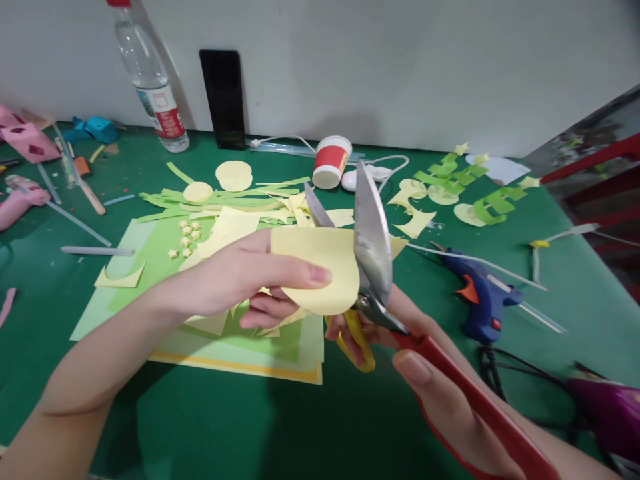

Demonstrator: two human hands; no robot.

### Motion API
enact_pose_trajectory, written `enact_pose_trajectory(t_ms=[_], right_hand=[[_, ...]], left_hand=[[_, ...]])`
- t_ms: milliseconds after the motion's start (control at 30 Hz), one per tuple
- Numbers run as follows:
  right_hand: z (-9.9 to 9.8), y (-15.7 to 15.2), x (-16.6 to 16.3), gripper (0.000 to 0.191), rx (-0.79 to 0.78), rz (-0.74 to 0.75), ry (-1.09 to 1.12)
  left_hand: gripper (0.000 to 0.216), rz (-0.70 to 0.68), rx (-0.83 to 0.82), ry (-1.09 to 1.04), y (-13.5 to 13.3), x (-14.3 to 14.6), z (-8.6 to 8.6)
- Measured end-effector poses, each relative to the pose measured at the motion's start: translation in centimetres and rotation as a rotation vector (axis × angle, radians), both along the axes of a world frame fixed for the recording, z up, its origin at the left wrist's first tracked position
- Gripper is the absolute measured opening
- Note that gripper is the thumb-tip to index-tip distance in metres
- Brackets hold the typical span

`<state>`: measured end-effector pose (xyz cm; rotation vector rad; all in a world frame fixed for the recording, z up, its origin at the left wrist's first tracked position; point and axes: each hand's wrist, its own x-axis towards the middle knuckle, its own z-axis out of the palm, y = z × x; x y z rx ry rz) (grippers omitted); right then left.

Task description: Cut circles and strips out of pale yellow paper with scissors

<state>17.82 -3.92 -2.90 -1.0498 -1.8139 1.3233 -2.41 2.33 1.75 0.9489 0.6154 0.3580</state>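
Note:
My left hand (260, 273) pinches a pale yellow piece of paper (320, 267) with a rounded lower edge, thumb on top and fingers beneath. At the right edge of that paper are the spread metal blades of a pair of scissors (373, 247). My right hand (425, 380) is closed around the scissors' handles, which show red and yellow. Beneath my left hand lie yellow paper scraps (227, 230), green paper strips (165, 203) and green sheets (125, 247). Small folded paper stars (187, 237) lie left of the scraps.
Cut yellow circles (234, 175), a paper cup (331, 162), a water bottle (155, 87) and a phone (223, 100) stand or lie at the back. Right are a blue glue gun (480, 297), green spiral paper pieces (500, 203) and a cable. Pink items (30, 140) lie left.

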Motion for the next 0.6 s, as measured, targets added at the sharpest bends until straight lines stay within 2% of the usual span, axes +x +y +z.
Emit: enact_pose_trajectory(t_ms=[133,367,600], right_hand=[[0.7,0.1,-0.2,0.041,-0.131,0.074,0.095],[0.5,-0.4,-0.4,0.03,-0.104,-0.046,0.121],[-0.3,-0.4,-0.6,0.038,-0.052,-0.107,0.063]], left_hand=[[0.023,-0.011,0.002,0.002,0.1,-0.1,0.0],[0.025,-0.034,-0.073,-0.02,0.2,-0.3,0.0],[0.026,-0.043,-0.061,-0.034,0.3,-0.2,0.0]])
